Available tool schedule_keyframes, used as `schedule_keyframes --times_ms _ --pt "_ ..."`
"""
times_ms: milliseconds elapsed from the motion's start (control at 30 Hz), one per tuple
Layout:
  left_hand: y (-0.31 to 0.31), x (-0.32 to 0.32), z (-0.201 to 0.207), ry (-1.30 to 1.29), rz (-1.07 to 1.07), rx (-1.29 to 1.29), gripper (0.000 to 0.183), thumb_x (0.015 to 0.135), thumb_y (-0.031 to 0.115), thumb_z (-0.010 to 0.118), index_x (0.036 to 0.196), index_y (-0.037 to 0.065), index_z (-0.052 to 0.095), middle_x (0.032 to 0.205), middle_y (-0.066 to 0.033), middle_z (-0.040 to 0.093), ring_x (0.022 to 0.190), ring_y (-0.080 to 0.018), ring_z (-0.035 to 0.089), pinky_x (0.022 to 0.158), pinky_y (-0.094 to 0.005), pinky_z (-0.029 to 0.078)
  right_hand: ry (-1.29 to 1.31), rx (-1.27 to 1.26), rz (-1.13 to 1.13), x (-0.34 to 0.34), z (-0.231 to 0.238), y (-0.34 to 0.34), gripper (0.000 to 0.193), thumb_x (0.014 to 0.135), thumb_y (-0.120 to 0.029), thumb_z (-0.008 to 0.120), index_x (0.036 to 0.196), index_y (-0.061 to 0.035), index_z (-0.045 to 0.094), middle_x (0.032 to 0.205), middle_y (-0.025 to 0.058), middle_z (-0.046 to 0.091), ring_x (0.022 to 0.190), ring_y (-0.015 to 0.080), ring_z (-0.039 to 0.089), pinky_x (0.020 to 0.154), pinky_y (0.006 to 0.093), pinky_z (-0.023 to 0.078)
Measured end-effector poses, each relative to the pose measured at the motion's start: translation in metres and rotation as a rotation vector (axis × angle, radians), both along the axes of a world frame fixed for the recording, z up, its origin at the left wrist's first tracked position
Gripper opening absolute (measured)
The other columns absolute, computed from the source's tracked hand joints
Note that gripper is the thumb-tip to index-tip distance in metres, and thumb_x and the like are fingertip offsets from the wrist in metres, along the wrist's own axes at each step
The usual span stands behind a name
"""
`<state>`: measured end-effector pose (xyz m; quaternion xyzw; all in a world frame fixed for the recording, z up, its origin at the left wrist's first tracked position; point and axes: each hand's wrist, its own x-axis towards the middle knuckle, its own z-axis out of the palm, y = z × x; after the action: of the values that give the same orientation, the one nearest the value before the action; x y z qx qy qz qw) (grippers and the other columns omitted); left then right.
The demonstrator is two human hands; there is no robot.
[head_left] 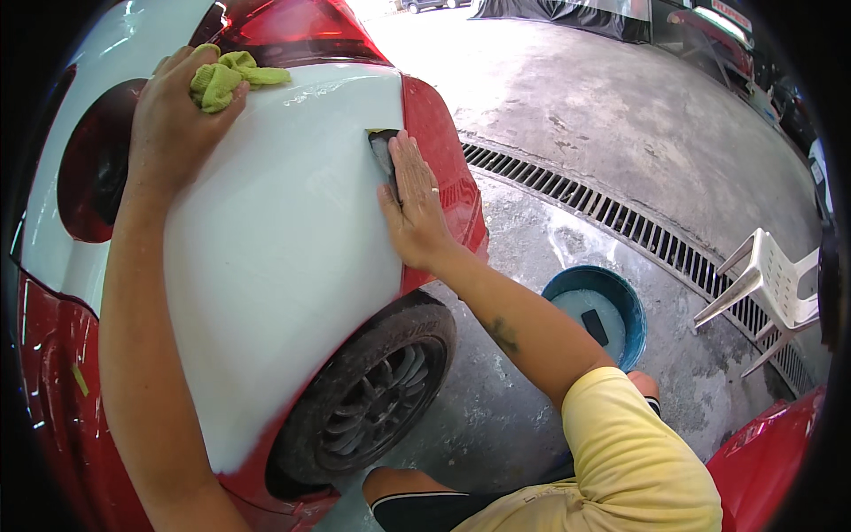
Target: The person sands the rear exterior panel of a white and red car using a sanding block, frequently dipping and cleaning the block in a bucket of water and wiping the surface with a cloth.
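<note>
The rear side panel (275,213) of a car is coated in pale white, with red paint around its edges. High on it, just below the red tail light (297,35), my left hand (168,115) grips a crumpled yellow-green cloth (217,84). My right hand (417,208) presses a dark sheet of sandpaper (383,149) against the panel where the white meets the red bumper (443,168). Its fingers lie straight and close together, pointing away from me. The palm hides part of the sheet. A ring shows on one finger.
Below the panel is the car's wheel (381,399), near my knees. To the right, a blue tub (634,306) of cloudy water holds a dark block (594,328). Beyond it stand a white plastic chair (771,279) and a floor drain grate (585,199). A red panel (771,461) is at lower right.
</note>
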<state>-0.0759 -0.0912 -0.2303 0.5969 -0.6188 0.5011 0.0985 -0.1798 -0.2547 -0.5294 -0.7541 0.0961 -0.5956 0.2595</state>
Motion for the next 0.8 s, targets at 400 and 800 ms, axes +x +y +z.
schedule_keyframes --times_ms 400,800 --pt "-0.004 -0.003 -0.003 0.031 0.016 0.011 0.040 0.087 0.025 0.079 0.115 -0.001 0.067 0.112 -0.0128 0.069 0.105 -0.0334 0.065 0.093 -0.0414 0.052 0.051 -0.082 -0.040 -0.028 -0.026 0.043 0.070 0.105 -0.029 0.055 0.158 0.0075 0.029 0.165 0.0310 0.028 0.154 0.0454 0.028 0.122 0.0608 0.024" --pt "-0.005 -0.048 -0.025 0.099 -0.081 -0.066 0.020 0.074 0.009 0.078 0.084 0.002 0.062 0.084 -0.0146 0.061 0.082 -0.0304 0.063 0.075 -0.0405 0.050 -0.065 -0.023 -0.020 -0.004 0.023 -0.011 0.065 0.106 -0.034 0.053 0.156 0.0044 0.036 0.160 0.0287 0.039 0.151 0.0443 0.036 0.119 0.0615 0.029"
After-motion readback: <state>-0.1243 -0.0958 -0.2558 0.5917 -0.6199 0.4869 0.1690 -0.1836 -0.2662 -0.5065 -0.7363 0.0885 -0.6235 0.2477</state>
